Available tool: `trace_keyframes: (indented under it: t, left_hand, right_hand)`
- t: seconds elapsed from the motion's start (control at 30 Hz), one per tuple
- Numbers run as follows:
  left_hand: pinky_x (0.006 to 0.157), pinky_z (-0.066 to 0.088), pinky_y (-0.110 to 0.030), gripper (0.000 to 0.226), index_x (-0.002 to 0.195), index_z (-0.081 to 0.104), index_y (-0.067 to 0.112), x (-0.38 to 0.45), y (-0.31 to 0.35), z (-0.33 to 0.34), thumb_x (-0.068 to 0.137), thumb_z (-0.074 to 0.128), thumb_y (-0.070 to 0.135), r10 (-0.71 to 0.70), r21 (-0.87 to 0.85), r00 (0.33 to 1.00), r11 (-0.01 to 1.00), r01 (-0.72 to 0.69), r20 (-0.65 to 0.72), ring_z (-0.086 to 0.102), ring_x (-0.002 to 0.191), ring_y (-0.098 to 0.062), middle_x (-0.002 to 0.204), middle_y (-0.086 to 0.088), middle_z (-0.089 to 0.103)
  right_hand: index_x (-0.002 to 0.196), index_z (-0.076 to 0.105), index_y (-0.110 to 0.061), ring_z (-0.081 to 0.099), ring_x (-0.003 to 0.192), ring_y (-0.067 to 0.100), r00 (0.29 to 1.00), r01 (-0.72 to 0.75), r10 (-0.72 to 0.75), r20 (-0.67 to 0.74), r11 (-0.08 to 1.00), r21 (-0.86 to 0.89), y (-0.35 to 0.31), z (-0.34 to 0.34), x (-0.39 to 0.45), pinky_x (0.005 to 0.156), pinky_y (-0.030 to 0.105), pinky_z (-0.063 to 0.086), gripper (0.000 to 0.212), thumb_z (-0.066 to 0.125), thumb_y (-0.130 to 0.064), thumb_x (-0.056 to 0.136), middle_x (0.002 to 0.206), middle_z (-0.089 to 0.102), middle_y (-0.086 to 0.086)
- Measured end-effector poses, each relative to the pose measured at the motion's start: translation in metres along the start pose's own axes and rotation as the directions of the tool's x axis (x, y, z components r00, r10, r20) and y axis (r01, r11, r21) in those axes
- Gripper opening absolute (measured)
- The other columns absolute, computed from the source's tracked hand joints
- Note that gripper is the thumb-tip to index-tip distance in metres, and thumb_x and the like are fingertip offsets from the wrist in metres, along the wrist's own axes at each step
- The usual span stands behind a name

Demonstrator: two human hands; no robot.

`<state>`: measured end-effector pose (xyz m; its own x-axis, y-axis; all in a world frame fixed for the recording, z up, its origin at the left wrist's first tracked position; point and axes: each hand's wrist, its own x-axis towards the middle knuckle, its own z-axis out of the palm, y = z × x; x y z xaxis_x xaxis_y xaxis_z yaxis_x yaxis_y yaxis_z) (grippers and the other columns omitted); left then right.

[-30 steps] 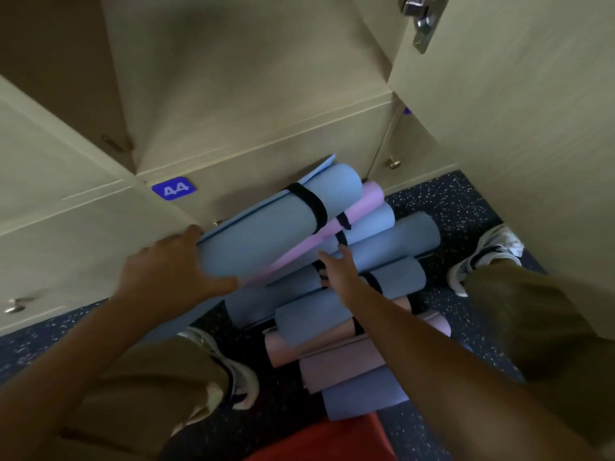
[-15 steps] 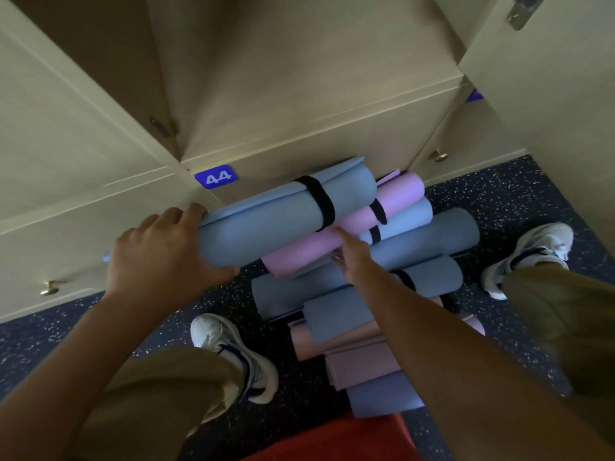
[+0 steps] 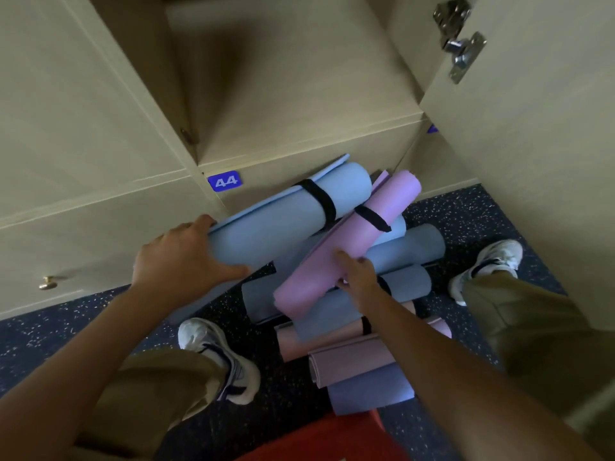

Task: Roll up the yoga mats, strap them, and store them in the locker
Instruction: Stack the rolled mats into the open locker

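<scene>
Before open locker (image 3: 299, 94): left hand (image 3: 179, 261) grips blue mat (image 3: 283, 217), right hand (image 3: 357, 277) pink mat (image 3: 349, 247).

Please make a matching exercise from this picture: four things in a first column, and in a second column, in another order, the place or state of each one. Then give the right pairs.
Things:
1. light blue rolled mat
2. pink rolled mat
3. blue plate marked 44
4. metal hinge

Places or states:
A. on the open locker door, upper right
B. held at its near end by the left hand
C. on the locker front, just below the open compartment
D. lifted at a slant, gripped by the right hand

Pairs: 1-B, 2-D, 3-C, 4-A
</scene>
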<state>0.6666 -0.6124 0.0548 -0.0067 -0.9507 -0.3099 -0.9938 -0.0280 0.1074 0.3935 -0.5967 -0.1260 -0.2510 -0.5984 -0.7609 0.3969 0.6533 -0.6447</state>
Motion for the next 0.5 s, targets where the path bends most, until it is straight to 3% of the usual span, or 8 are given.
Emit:
trace_keyframes:
  t: [0.13,0.2,0.3,0.4,0.5]
  left_hand:
    - [0.081,0.050,-0.042,0.094,0.129,0.053,0.024,-0.015,-0.003,-0.001,0.058,0.077,0.082,0.002,-0.279,0.998,0.960,0.014,0.059,0.059,0.094,-0.027,0.112,-0.004,0.065]
    - [0.074,0.050,-0.039,0.092,0.118,0.059,0.023,-0.022,-0.001,-0.001,0.051,0.074,0.086,0.013,-0.406,0.996,0.914,0.023,0.086,0.061,0.088,-0.022,0.102,0.003,0.063]
    - [0.068,0.053,-0.041,0.082,0.093,0.060,0.026,-0.028,0.004,-0.004,0.041,0.070,0.089,0.007,-0.584,0.995,0.810,0.052,0.099,0.064,0.079,-0.019,0.089,0.002,0.066]
    - [0.071,0.057,-0.046,0.075,0.089,0.067,0.024,-0.032,0.011,-0.010,0.043,0.079,0.082,-0.011,-0.757,0.995,0.648,0.080,0.096,0.072,0.077,-0.024,0.081,0.001,0.073]
    - [0.065,0.052,-0.036,0.072,0.090,0.069,0.022,-0.033,0.020,-0.017,0.048,0.077,0.081,-0.051,-0.838,0.995,0.537,0.099,0.085,0.074,0.073,-0.023,0.077,0.003,0.075]
  right_hand:
    - [0.129,0.048,-0.010,0.065,0.095,0.019,0.995,0.098,-0.098,-0.012,0.994,-0.049,-0.016,-0.015,-0.052,0.083,0.037,0.059,0.048,0.075,-0.024,0.092,0.124,0.062,0.013]
    - [0.134,0.047,-0.011,0.065,0.100,0.020,0.987,0.155,-0.157,-0.015,0.984,-0.091,-0.029,-0.020,-0.078,0.085,0.039,0.059,0.052,0.074,-0.027,0.093,0.124,0.062,0.011]
    - [0.131,0.052,-0.011,0.066,0.103,0.025,0.974,0.226,-0.228,-0.012,0.969,-0.095,-0.054,-0.028,-0.110,0.089,0.044,0.058,0.045,0.069,-0.033,0.095,0.119,0.066,0.009]
    - [0.125,0.056,-0.013,0.067,0.101,0.025,0.957,0.284,-0.290,-0.010,0.943,-0.174,-0.076,-0.029,-0.133,0.091,0.044,0.057,0.042,0.067,-0.039,0.095,0.113,0.068,0.008]
    - [0.118,0.057,-0.012,0.066,0.094,0.021,0.924,0.376,-0.382,0.024,0.895,-0.239,-0.097,-0.018,-0.150,0.090,0.040,0.054,0.035,0.069,-0.035,0.095,0.105,0.068,0.005]
